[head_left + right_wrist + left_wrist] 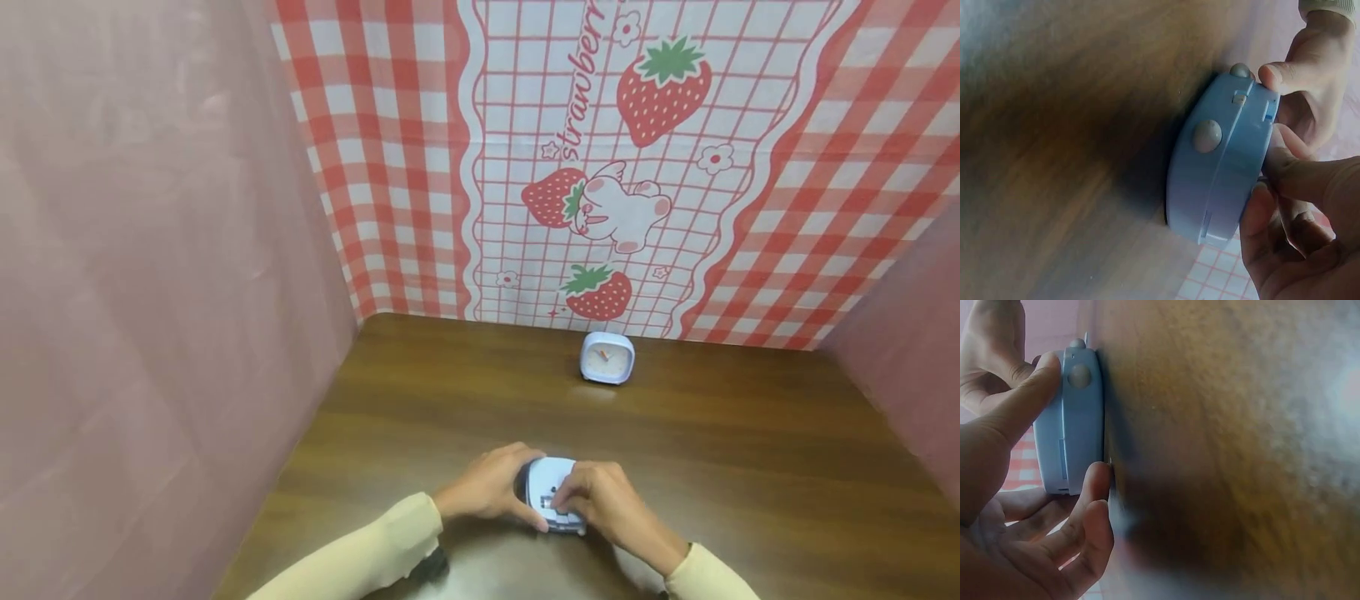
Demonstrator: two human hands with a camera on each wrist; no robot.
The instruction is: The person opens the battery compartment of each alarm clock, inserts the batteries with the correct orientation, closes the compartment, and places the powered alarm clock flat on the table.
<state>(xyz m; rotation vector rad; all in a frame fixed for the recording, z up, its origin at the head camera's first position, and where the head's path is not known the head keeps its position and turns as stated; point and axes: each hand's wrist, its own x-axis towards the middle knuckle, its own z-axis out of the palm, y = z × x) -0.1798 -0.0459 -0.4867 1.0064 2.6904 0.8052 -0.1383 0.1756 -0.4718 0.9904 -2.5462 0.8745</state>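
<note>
A light blue alarm clock (542, 477) lies face down on the table, its back turned up and a small slot (547, 502) showing in it. My left hand (487, 483) grips the clock's left side, the thumb along the near edge. In the left wrist view that thumb (1029, 394) presses near a round grey foot (1080, 376). Over the slot, my right hand (603, 500) has thumb and fingers pinched together on a small piece that looks like a battery, mostly hidden by the fingertips. The right wrist view shows the clock's side (1210, 181) with its two feet.
Another pale clock (606, 360) stands upright at the back of the brown wooden table (420, 400), facing me. Behind it hangs a red-and-white checked strawberry cloth (412, 167). Pinkish sheets close off the left (172, 250) and right (900, 333) sides.
</note>
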